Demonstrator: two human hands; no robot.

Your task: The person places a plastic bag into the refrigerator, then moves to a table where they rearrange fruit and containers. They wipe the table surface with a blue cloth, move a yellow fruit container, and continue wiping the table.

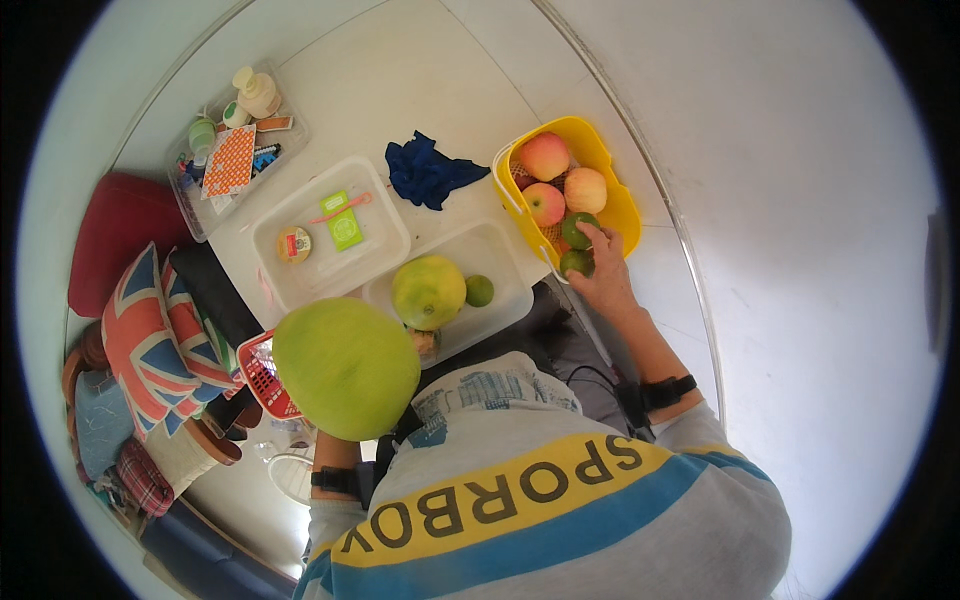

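My right hand (609,279) is at the near end of a yellow plastic basket (626,202), its fingertips touching a green lime (580,226) and its thumb at a second lime (576,263). Whether it grips either one cannot be told. Farther up in the basket lie several red-yellow apples (545,156). A large green pomelo (346,367) covers the end of my left forearm, so my left hand is hidden. Beside it, a clear plastic tray (504,244) holds a smaller yellow-green pomelo (428,292), a small green citrus fruit (479,290) and a brownish item (426,341).
Another clear tray (388,225) holds a round labelled container, a green packet and a pink strip. A crumpled dark blue cloth (431,169) lies on the white table (360,90). At the back left stands a bin (296,142) of bottles. A red basket (274,397) and flag-patterned cushions (146,337) are left.
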